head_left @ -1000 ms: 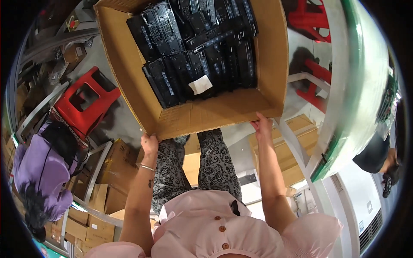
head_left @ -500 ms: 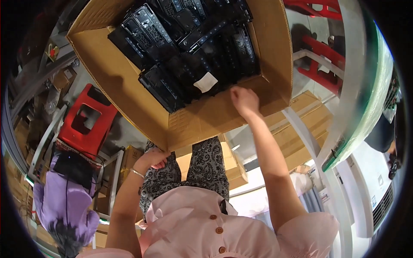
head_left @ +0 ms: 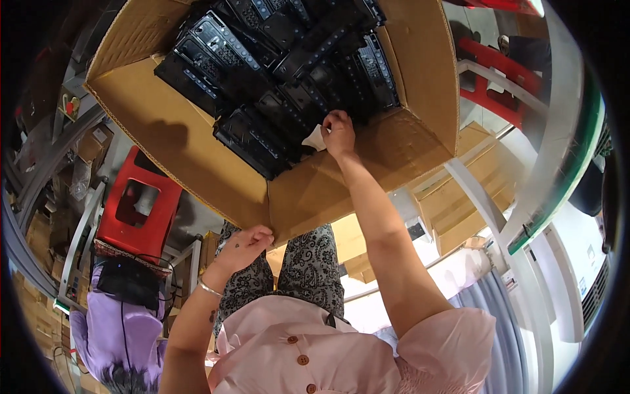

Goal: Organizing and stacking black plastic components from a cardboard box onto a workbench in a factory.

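An open cardboard box (head_left: 187,157) in front of me holds several black plastic parts (head_left: 262,105), each with a row of small round studs or holes. A white slip of paper (head_left: 315,139) lies over the parts at the near side. My right hand (head_left: 339,136) reaches into the box, fingers closed at the slip's right edge and covering part of it. My left hand (head_left: 246,249) is at the box's near corner, fingers bent against the rim; its fingertips are partly hidden.
To the left stand a red plastic stool (head_left: 139,203) and a chair or seat with a purple garment (head_left: 125,322). More cardboard boxes (head_left: 466,190) lie beyond on the right, beside a grey metal frame (head_left: 479,197). Another red stool (head_left: 489,85) is at the far right.
My right hand has moved left from the near wall onto the paper slip, which now looks tilted. My left hand has risen slightly to the rim. The view has shifted a little.
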Tool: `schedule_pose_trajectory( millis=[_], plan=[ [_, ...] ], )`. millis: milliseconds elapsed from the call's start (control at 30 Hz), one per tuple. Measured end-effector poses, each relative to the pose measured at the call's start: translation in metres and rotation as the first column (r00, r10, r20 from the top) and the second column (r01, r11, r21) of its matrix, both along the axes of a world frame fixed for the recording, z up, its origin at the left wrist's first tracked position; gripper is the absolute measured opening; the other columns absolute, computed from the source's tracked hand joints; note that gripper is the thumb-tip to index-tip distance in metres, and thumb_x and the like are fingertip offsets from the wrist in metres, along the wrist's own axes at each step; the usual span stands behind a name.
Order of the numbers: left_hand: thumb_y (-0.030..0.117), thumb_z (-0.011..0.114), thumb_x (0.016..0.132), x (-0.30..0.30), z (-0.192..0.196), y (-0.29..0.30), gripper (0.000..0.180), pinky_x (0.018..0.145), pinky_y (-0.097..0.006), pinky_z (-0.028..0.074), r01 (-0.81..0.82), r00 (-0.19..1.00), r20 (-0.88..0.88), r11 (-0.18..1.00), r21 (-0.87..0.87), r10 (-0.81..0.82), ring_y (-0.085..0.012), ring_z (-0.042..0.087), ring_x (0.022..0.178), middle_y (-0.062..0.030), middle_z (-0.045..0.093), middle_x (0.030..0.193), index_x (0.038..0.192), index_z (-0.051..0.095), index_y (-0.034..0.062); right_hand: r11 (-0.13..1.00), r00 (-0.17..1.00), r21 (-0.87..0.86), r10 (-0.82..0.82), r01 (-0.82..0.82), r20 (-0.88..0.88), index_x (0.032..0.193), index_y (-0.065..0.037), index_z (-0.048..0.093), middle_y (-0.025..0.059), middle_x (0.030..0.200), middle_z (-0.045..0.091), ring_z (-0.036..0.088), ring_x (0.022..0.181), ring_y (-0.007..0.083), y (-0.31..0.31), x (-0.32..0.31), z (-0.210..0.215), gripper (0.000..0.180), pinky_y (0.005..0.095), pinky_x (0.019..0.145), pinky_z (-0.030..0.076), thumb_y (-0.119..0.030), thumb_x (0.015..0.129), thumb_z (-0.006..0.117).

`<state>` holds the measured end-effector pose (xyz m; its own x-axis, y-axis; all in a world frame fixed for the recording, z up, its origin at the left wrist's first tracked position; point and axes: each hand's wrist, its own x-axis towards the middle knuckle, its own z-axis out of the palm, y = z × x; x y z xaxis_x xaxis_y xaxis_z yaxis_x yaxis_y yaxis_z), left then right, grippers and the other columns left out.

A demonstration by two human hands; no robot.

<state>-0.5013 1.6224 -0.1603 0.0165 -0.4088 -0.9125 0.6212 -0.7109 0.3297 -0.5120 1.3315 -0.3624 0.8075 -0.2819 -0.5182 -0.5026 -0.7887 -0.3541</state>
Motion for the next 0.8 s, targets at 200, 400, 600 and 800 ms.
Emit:
schedule_pose_trajectory(
  millis=[200,400,600,800],
  plan=[
    [0.017,0.061,0.086,-0.015,-0.002,-0.026,0.023,0.069,-0.024,0.047,-0.204,0.979,0.029,0.979,-0.002,0.203,-0.0095,0.058,0.074,-0.0062,0.064,0.085,0.103,0.059,0.0015,0.977,0.990,0.176,-0.108,0.122,-0.089,0.089,-0.008,0.055,0.0096,0.093,0.055,0.055,0.096,0.0309,-0.009,-0.004,0.018,0.019,0.0369,0.079,0.048,-0.007,0.072,0.064],
    [0.014,0.060,0.086,-0.027,-0.011,-0.056,0.021,0.068,-0.023,0.047,-0.319,0.945,0.076,0.947,0.016,0.317,-0.0088,0.057,0.074,-0.0037,0.062,0.082,0.102,0.059,0.0023,0.989,0.992,-0.092,0.113,-0.118,-0.056,0.090,-0.007,0.057,0.0108,0.099,0.057,0.056,0.093,0.0308,-0.002,-0.015,-0.008,0.019,0.0382,0.079,0.048,-0.008,0.072,0.064],
    [0.033,0.046,0.093,-0.005,-0.009,-0.062,0.040,0.079,-0.027,0.047,-0.474,0.863,-0.155,0.877,0.076,0.481,-0.0126,0.056,0.088,-0.0058,0.060,0.100,0.119,0.048,0.0030,0.982,0.942,0.141,0.072,-0.124,0.329,0.077,-0.008,0.055,0.0099,0.083,0.055,0.055,0.078,0.0291,0.000,0.015,0.093,0.013,0.0391,0.067,0.048,-0.001,0.068,0.060],
    [0.036,0.039,0.095,0.065,0.046,-0.146,0.049,0.099,-0.040,0.037,-0.873,0.487,-0.417,0.424,-0.240,0.768,-0.0239,0.046,0.118,-0.0145,0.043,0.131,0.132,0.034,0.0033,0.935,0.699,-0.031,0.285,-0.353,0.656,0.079,-0.014,0.062,-0.0021,0.085,0.055,0.049,0.072,0.0170,-0.010,0.013,0.260,0.022,0.0288,0.062,0.041,-0.010,0.058,0.064]
  ],
)
